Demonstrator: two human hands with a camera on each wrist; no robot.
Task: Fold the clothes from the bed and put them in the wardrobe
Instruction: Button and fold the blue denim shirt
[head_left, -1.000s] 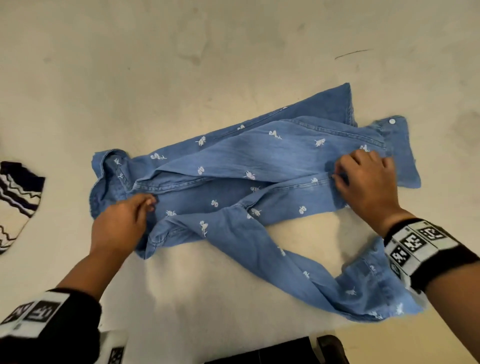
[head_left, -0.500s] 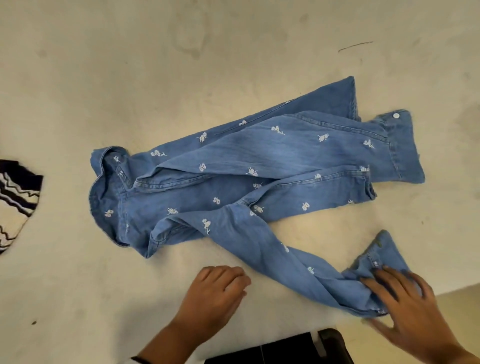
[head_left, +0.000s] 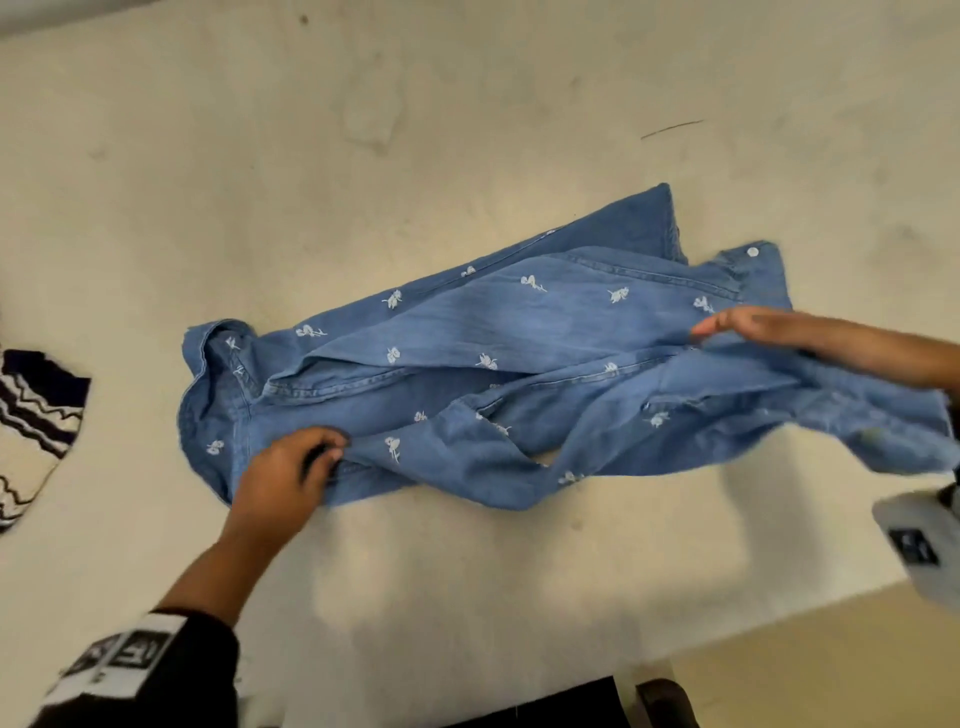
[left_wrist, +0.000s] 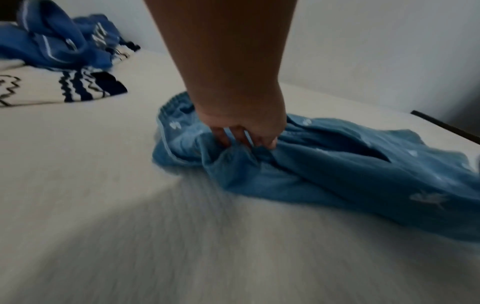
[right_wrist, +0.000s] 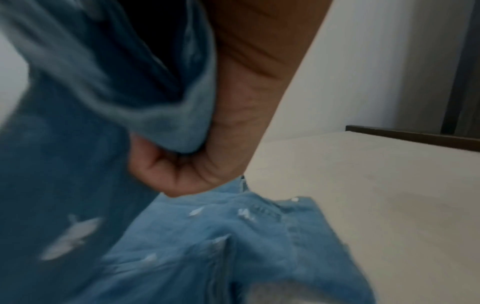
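Observation:
A blue denim shirt (head_left: 519, 332) with small white flowers lies across the cream bed, collar to the left. My left hand (head_left: 317, 457) sits on the near shoulder, its fingers dug into a fold of the cloth (left_wrist: 337, 168); the left wrist view shows the left hand (left_wrist: 244, 133) pushing down into it. My right hand (head_left: 727, 325) is over the shirt's right end and holds the near sleeve (head_left: 857, 415), which hangs blurred below it. In the right wrist view the thumb of the right hand (right_wrist: 187, 168) clamps the sleeve's cuff (right_wrist: 161, 115) above the shirt's body (right_wrist: 233, 236).
A black-and-white zigzag knit (head_left: 36, 431) lies at the left edge, with a crumpled blue garment (left_wrist: 59, 41) behind it. The bed's front edge (head_left: 779, 613) runs at lower right. A dark frame rail (right_wrist: 415, 137) borders the bed's far side by the wall.
My left hand went from the bare sheet onto the shirt's near shoulder. My right hand lifted the near sleeve from the bed's front edge and carried it up over the shirt's right end.

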